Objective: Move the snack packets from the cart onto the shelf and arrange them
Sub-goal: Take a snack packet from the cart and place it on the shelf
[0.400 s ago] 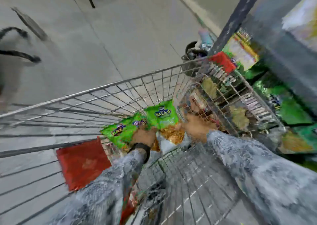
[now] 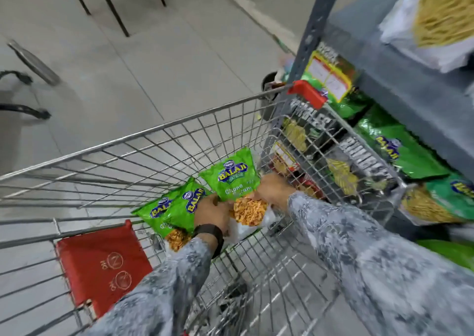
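Both hands lower in the cart (image 2: 143,135) now, left grip (image 2: 211,214) and right grip (image 2: 273,190) closed on green packets (image 2: 230,176).

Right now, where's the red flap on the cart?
In the head view the red flap sits lower left, on the wire cart, left of the left hand and the green snack packets.

The right hand (image 2: 275,190) has come closer to the left hand (image 2: 213,211) over the packets (image 2: 230,179)
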### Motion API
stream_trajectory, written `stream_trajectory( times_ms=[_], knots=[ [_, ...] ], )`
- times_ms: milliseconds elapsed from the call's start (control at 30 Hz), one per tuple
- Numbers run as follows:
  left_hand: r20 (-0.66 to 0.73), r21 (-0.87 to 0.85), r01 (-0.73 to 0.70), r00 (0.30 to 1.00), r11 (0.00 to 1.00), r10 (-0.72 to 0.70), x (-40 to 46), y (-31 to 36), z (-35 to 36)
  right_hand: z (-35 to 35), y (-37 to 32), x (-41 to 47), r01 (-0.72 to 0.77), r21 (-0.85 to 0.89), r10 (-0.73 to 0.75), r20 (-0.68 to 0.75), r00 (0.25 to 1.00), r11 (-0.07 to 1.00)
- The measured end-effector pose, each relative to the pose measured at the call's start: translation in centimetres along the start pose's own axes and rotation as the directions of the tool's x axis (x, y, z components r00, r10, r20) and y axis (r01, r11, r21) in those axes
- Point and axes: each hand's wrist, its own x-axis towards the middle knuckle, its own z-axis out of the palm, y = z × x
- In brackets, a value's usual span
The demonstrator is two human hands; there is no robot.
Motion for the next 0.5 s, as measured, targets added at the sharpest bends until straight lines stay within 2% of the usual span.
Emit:
stream_trajectory(
  times_ms=[100, 200, 267, 367, 500],
  knots=[
    [-0.023, -0.095, -0.121, 0.993, 0.988, 0.120, -4.1, 2.6, -1.6, -4.0, 0.1, -5.7, 0.084, 0.113, -0.069, -0.131, 0.989, 0.990],
    [-0.091, -0.103, -0.354, 0.934, 0.930, 0.345, -10.6, 7.3, -3.5, -8.8, 2.0, -14.2, 0.207, 0.257, -0.110, -0.346, 0.932, 0.944],
    [-0.078, -0.147, -0.517, 0.856, 0.843, 0.511, -15.6, 11.5, -4.2, -11.9, 3.8, -20.1, 0.288, 0.329, -0.106, -0.475, 0.874, 0.899],
    [-0.015, -0.205, -0.672, 0.729, 0.712, 0.684, -22.8, 18.0, -3.1, -16.7, 8.2, -28.3, 0.410, 0.392, -0.044, -0.676, 0.735, 0.823],
    [0.137, -0.307, -0.779, 0.532, 0.546, 0.836, -30.8, 25.1, 1.8, -21.4, 14.9, -36.5, 0.434, 0.445, 0.138, -0.805, 0.577, 0.783]
  ],
)
